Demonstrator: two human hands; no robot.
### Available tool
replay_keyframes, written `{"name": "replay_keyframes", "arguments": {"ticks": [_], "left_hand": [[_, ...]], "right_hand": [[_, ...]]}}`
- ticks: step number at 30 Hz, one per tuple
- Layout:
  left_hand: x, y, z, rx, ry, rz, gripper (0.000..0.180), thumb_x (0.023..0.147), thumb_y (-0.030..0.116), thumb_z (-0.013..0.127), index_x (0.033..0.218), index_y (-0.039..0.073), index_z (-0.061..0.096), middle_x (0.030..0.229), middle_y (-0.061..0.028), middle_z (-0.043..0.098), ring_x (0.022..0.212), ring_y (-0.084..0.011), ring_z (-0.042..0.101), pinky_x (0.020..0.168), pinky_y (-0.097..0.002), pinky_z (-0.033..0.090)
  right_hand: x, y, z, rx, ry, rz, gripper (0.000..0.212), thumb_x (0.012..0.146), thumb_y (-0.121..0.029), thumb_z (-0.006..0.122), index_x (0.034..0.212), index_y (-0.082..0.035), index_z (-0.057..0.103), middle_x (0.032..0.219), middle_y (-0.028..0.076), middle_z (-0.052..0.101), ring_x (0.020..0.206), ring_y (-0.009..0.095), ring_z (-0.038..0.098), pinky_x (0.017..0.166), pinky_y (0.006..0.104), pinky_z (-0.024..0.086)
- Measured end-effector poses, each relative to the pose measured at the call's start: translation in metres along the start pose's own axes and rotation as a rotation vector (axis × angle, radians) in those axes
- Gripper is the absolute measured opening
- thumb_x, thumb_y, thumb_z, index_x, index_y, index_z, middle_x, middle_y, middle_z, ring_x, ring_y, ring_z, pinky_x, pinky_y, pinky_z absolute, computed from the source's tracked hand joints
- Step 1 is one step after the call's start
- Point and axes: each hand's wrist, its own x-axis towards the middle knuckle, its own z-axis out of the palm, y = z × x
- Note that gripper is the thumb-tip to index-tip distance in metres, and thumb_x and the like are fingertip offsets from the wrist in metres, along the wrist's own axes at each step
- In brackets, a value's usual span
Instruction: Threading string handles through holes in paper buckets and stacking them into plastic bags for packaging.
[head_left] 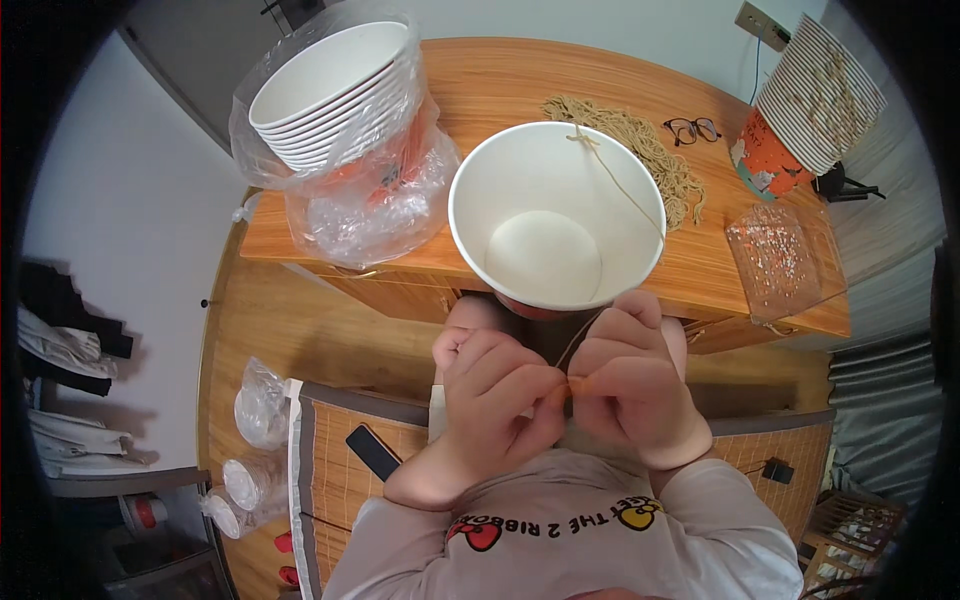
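1. Left hand and right hand pressed together below one large white paper bowl; fingertips of both pinching one thin tan string.
2. String running up from the pinch, over the bowl's near rim, across its empty inside to a knot at the far rim.
3. Bowl held just above the hands, in front of the wooden table.
4. One stack of white paper bowls in clear plastic wrap at the table's left; roughly nine rims countable.
5. One loose bundle of tan strings behind the bowl.
6. One pair of glasses beside that bundle.
7. One clear bag of small beads at the right.
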Motion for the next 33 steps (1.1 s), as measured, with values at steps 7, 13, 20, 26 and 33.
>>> {"name": "replay_keyframes", "arguments": {"ticks": [7, 13, 20, 26, 33], "left_hand": [[0.004, -0.002, 0.001, 0.012, 0.002, 0.051, 0.010, 0.067, 0.005, 0.064, 0.074, 0.009, 0.060, 0.070, -0.0028, 0.053, 0.067, -0.0217, 0.053, 0.073, -0.0353, 0.031], [0.006, -0.016, 0.005, 0.157, 0.035, -0.101, 0.007, 0.070, 0.004, 0.063, 0.072, 0.008, 0.058, 0.070, -0.0035, 0.056, 0.066, -0.0225, 0.051, 0.071, -0.0350, 0.033], [0.007, -0.019, 0.011, 0.130, 0.052, -0.124, 0.011, 0.071, 0.004, 0.067, 0.074, 0.012, 0.060, 0.067, 0.0003, 0.052, 0.066, -0.0204, 0.049, 0.071, -0.0342, 0.031], [0.008, -0.014, 0.002, -0.089, -0.022, -0.117, 0.006, 0.075, 0.004, 0.063, 0.076, 0.009, 0.060, 0.068, -0.0023, 0.052, 0.067, -0.0226, 0.049, 0.071, -0.0349, 0.031], [0.005, -0.012, -0.001, -0.143, -0.136, -0.124, 0.002, 0.079, 0.007, 0.060, 0.080, 0.006, 0.060, 0.073, -0.0072, 0.053, 0.068, -0.0264, 0.048, 0.069, -0.0365, 0.031]], "right_hand": [[-0.001, 0.000, 0.001, -0.023, 0.037, 0.039, 0.010, 0.071, -0.010, 0.070, 0.075, -0.013, 0.062, 0.066, -0.005, 0.052, 0.067, 0.015, 0.049, 0.075, 0.0336, 0.035], [-0.008, 0.004, -0.005, -0.055, 0.245, 0.040, 0.017, 0.077, -0.020, 0.075, 0.080, -0.010, 0.062, 0.066, -0.002, 0.056, 0.067, 0.019, 0.050, 0.075, 0.0355, 0.034], [-0.009, 0.005, -0.006, -0.056, 0.244, 0.049, 0.019, 0.073, -0.018, 0.076, 0.084, -0.010, 0.063, 0.070, -0.002, 0.056, 0.069, 0.019, 0.051, 0.074, 0.0355, 0.034], [-0.002, 0.005, 0.003, -0.206, 0.220, -0.093, 0.031, 0.072, -0.010, 0.072, 0.103, -0.015, 0.067, 0.104, -0.002, 0.069, 0.082, 0.016, 0.055, 0.079, 0.0327, 0.038], [-0.003, 0.003, -0.002, -0.118, 0.087, -0.011, 0.032, 0.073, -0.014, 0.075, 0.105, -0.017, 0.071, 0.100, -0.004, 0.070, 0.089, 0.015, 0.058, 0.080, 0.0303, 0.040]]}}
